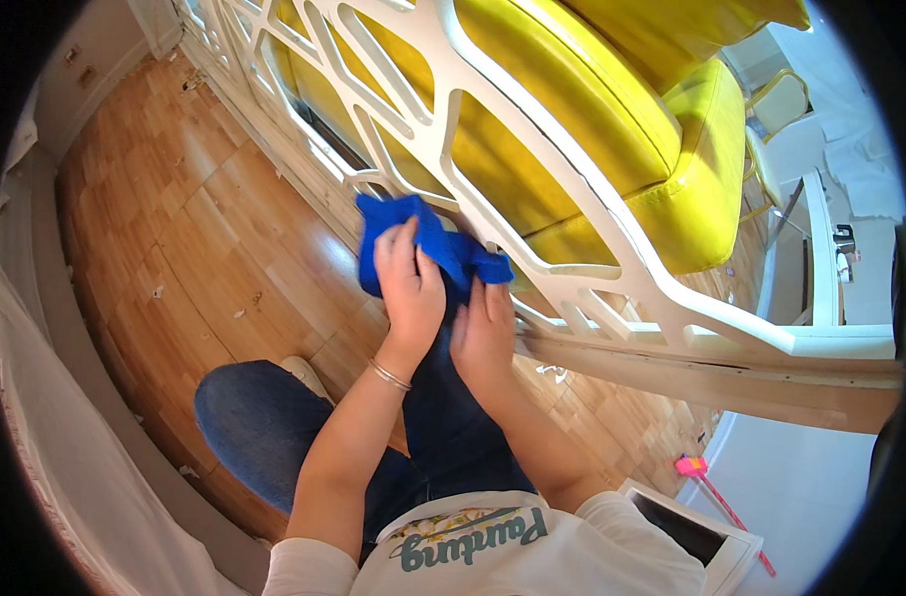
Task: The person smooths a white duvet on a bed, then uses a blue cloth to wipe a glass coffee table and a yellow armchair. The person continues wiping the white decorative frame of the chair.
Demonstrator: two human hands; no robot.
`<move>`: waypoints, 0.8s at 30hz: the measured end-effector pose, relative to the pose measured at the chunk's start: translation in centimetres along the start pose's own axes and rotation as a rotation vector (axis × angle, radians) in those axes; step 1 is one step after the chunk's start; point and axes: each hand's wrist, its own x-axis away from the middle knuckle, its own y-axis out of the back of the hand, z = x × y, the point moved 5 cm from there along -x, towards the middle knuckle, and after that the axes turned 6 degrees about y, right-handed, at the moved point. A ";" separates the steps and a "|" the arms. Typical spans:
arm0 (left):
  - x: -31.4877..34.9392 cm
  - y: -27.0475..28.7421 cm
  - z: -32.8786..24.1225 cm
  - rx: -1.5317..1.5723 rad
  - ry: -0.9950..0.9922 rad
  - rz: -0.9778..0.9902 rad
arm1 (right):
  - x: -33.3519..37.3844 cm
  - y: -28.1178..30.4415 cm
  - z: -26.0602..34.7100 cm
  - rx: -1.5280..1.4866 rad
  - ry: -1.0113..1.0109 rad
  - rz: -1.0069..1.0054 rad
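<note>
I see the left hand [413, 293] and the right hand [485, 333] both grasping a bunched blue cloth [443, 243] close by a white openwork panel [661, 298].

Grey-green lettering [473, 541], upside down, on white shirt [612, 551]

pale fabric [75, 437] lines the left edge of the wooden floor [205, 228]; a pink long-handled tool [690, 466] is near its lower right edge; beyond its upper right edge, a yellow sofa [686, 194] and gold-framed chairs [778, 103].
</note>
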 end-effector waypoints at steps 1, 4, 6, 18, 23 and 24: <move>0.4 -0.9 0.4 0.042 0.008 0.072 | 0.9 0.2 -0.9 0.004 -0.023 0.030; 2.3 -3.3 -0.5 0.203 0.065 0.330 | 3.1 0.2 -1.4 0.028 -0.051 0.076; 3.2 -3.9 -0.5 0.274 0.063 0.265 | 3.7 0.3 -1.0 -0.025 -0.094 0.045; 4.7 -5.1 5.1 0.328 0.425 0.414 | 1.0 -0.4 -1.3 0.240 -0.158 0.153; 6.3 -6.9 4.7 0.321 0.294 0.525 | 2.2 1.4 -2.1 0.519 0.001 0.241; 6.8 -6.8 4.5 0.340 0.291 0.544 | 2.8 1.2 -2.1 0.588 0.074 0.274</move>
